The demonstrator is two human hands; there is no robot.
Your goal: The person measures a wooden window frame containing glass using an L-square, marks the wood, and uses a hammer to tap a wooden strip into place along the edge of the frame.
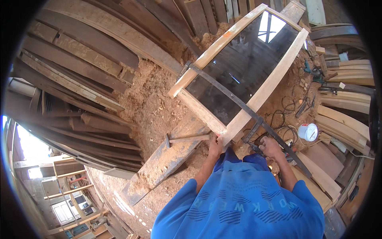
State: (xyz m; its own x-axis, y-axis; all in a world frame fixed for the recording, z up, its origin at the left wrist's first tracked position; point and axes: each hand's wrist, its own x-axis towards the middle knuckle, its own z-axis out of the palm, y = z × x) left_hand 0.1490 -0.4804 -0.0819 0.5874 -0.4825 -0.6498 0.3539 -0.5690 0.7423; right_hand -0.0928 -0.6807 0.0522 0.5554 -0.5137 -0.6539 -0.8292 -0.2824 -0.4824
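As the panel [246, 67] points lengthwise away rightward, left hand [215, 146] touches it, right hand [271, 147] grips clamp [242, 104].

Frame [274, 81] bare matt wood; pane [234, 67] glossy glass; clamp [227, 92] dull metal; bucket [308, 132] smooth plastic.

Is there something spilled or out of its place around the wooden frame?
Yes: wood shavings lie thickly left of the wooden frame and litter the plank under the hammer, which looks messy.
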